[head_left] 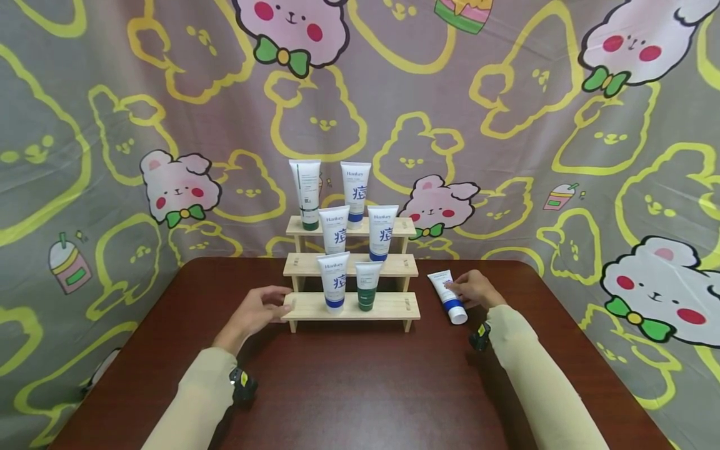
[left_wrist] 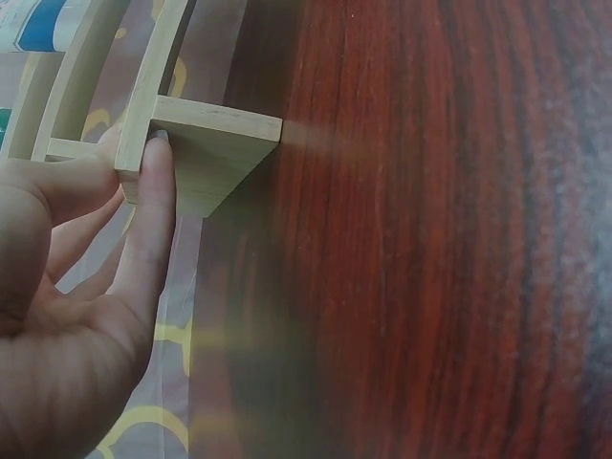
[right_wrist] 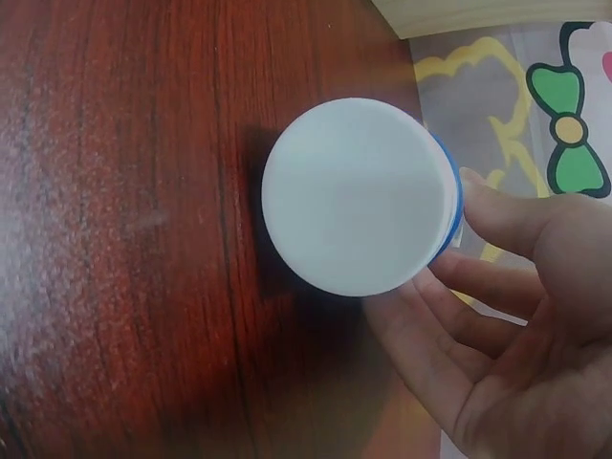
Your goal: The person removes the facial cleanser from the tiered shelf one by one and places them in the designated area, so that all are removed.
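Nearest are cream fabric sleeves [head_left: 191, 394]; I've the left hand [head_left: 253, 314] pinching the pale wooden three-tier rack [head_left: 308, 310] at one end, the right hand [head_left: 477, 290] grasping the white, blue-banded plastic tube [head_left: 452, 305] right of it. I'd brace the rack, gripping the tube lightly.

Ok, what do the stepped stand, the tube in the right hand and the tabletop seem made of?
Stepped stand: pale matte wood, apparently unvarnished, as its cut edges look bare.
Tube: probably smooth, soft plastic, flattened at one end; its round white cap looks harder.
Tabletop: red-brown with streaky grain and glare; varnished wood or laminate, can't tell which.
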### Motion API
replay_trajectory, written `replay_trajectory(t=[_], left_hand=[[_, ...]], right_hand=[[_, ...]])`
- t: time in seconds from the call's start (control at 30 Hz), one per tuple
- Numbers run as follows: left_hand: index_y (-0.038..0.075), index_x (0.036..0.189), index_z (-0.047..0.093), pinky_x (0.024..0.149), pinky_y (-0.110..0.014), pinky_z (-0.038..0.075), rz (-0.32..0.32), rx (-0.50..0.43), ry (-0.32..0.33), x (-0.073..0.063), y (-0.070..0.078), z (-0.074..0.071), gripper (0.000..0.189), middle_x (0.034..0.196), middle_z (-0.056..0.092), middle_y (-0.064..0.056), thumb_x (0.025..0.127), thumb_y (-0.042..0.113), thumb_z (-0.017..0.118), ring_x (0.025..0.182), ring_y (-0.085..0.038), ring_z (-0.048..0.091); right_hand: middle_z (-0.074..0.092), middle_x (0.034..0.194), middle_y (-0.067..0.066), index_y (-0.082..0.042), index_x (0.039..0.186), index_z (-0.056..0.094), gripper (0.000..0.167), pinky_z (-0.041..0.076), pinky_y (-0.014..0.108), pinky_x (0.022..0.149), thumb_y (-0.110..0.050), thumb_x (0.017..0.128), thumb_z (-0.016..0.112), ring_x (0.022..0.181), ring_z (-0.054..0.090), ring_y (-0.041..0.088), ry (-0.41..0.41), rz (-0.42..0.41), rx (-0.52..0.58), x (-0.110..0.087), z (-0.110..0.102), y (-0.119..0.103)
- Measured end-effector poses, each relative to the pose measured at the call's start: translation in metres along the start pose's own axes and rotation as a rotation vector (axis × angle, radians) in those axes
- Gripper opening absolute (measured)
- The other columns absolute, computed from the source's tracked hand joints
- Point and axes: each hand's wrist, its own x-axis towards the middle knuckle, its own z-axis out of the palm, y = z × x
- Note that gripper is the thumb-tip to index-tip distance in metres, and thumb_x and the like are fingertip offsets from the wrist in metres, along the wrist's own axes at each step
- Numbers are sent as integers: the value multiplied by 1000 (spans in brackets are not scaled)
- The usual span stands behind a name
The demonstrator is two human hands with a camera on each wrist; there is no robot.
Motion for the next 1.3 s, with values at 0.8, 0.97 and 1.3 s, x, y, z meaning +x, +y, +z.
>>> replay_trajectory(t=[0.8,0.97,1.3], left_hand=[[-10,136,58,75,-33,67,11,14,3,1,-1,1,46,124,60,-31,93,-3,70,90,-19,70],[-9,136,58,75,-33,67,8,18,10,1,-1,1,46,125,60,-30,93,-3,71,91,-19,71],[-10,136,58,74,-31,66,23,1,8,1,-3,2,45,125,60,-31,93,-4,70,91,-19,71]], right_hand=[[66,126,34,11,133,59,45,68,38,77,-22,103,65,95,76,36,72,-222,72,-5,-25,-27],[61,134,34,10,139,56,48,66,41,87,-21,103,65,105,74,34,64,-284,179,-9,-31,-55],[66,132,24,1,135,63,43,63,20,79,-22,100,69,100,73,21,167,-408,166,-25,-38,-122]])
